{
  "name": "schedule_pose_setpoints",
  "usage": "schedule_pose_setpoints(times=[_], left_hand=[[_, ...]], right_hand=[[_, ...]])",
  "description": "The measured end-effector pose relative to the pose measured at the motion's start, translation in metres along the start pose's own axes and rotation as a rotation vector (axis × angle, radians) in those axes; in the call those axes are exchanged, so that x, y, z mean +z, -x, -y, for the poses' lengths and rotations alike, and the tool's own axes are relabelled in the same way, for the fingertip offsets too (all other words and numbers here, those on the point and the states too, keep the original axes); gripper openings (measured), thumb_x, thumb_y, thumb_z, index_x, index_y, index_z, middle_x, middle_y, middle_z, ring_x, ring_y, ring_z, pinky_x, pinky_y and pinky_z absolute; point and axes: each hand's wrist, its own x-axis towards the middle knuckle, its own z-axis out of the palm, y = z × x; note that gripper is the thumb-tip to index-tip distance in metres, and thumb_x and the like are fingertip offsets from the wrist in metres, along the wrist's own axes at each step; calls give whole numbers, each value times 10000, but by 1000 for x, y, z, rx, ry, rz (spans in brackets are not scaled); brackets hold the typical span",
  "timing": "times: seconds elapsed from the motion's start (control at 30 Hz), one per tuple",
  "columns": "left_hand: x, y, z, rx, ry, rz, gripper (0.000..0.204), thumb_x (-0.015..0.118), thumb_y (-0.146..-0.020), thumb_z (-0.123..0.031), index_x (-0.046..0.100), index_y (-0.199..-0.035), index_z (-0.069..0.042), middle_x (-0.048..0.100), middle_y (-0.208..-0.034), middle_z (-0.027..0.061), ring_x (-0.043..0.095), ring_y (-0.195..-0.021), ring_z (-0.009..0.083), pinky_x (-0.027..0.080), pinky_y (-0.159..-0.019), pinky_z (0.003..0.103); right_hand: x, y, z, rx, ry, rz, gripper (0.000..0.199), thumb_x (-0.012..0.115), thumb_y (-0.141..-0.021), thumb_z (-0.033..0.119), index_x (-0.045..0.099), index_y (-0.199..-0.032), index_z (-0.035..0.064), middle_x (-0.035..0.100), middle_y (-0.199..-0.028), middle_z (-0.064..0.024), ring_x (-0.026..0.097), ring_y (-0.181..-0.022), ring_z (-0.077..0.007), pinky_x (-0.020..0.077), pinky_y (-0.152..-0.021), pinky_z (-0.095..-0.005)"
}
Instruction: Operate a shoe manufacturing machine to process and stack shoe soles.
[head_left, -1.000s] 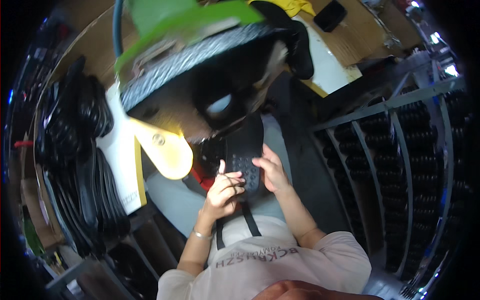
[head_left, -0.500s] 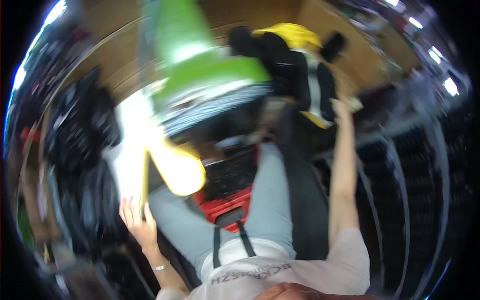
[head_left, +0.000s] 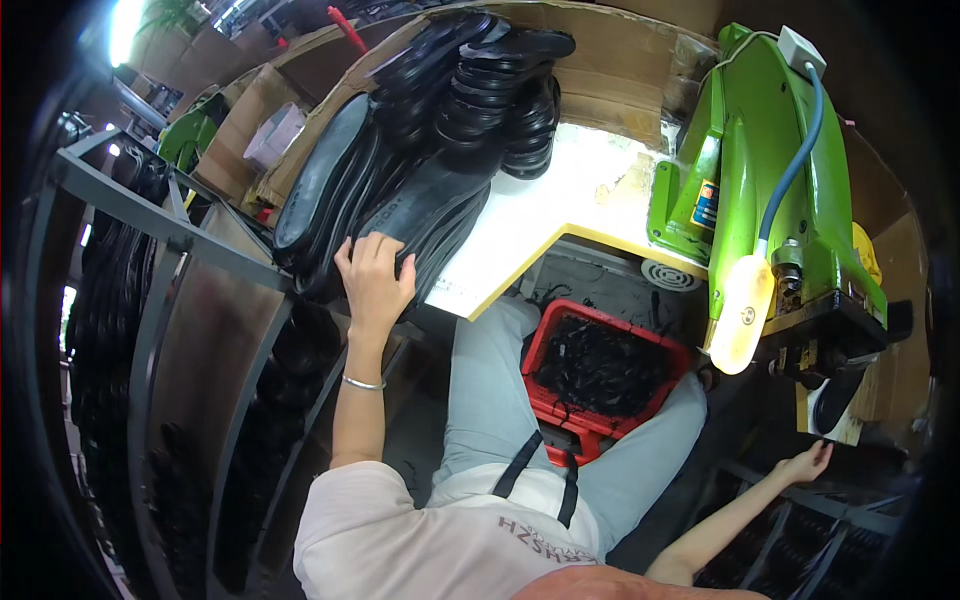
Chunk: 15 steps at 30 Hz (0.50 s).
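My left hand [head_left: 375,285] rests on the near end of a black shoe sole [head_left: 410,205] lying atop a leaning stack, its fingers bent but apart and the thumb visible at the side. Low on the right, my right hand [head_left: 806,464] has its fingers close together just below a small light board [head_left: 848,428]. Another black shoe sole [head_left: 838,400] lies on that board under the green machine [head_left: 770,170], its end close to my fingertips. Whatever may be between those fingers is too small to make out.
A white lamp head [head_left: 742,315] glows beside the machine. Below the white table's yellow edge [head_left: 520,268], a red bin [head_left: 610,360] of black trimmings stands between my knees. More soles [head_left: 500,95] are piled at the back. A grey metal rack [head_left: 215,255] stands left.
The view has swung right to left, bringing the sole stacks into full sight. My left hand has gone from the table's edge onto the soles. A yellow-and-black bundle near my right hand is now mostly hidden.
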Motion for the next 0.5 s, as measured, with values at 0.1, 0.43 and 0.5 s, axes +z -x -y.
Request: schedule_pose_setpoints(times=[0.1, 0.43, 0.5], left_hand=[[0, -5, 3, -40, 134, -60, 151, 735, -725, -132, 621, -798, -67, 587, -805, 46, 578, -825, 258, 382, -898, 435], [-70, -6, -64, 25, 518, -222, 158, 704, -716, 40, 574, -722, -49, 579, -697, 66, 560, -704, 266, 467, -795, 391], [-74, 3, -96, 13, 738, -39, 128, 669, -736, 70, 573, -725, -14, 559, -687, 72, 540, -665, 208, 457, -690, 303]], right_hand=[[-14, 65, 22, 19, -40, 3, 284, 665, -845, -13, 647, -1127, 12, 626, -1045, -75, 555, -957, -162, 444, -877, -282], [1, 283, 143, 421, -212, 1002, 315, 640, -862, 29, 588, -1171, 1, 636, -1078, -113, 617, -956, -173, 527, -798, -294], [15, 316, 162, 522, -563, 1271, 880, 742, -815, 177, 196, -1494, 56, 409, -1405, -200, 543, -1173, -306, 551, -859, -387]])
